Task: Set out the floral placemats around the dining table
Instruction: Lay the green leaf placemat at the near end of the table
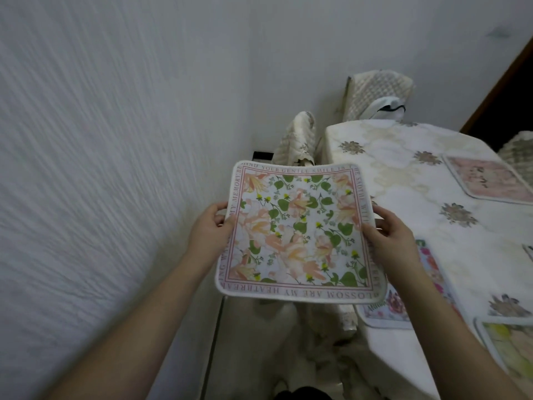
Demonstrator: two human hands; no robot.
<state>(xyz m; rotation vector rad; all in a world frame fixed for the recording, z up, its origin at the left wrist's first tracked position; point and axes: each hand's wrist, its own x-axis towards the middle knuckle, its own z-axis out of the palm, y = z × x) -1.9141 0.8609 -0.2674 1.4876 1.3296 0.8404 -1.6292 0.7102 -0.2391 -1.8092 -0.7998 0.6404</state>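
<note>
I hold a square floral placemat (300, 229) with peach flowers, green leaves and a lettered border, flat in the air just left of the dining table (403, 180). My left hand (212, 226) grips its left edge, thumb on top. My right hand (389, 229) grips its right edge. Three other placemats lie on the white flowered tablecloth: a pink one (487, 180) at the far right, a colourful one (432, 287) under my right forearm, and a yellow-green one (507, 350) at the near right.
A textured white wall (101, 168) runs close on the left. Two chairs with quilted cream covers stand by the table, one at its left side (297, 140) and one at its far end (372, 93). A dark door frame (501, 90) is at the right.
</note>
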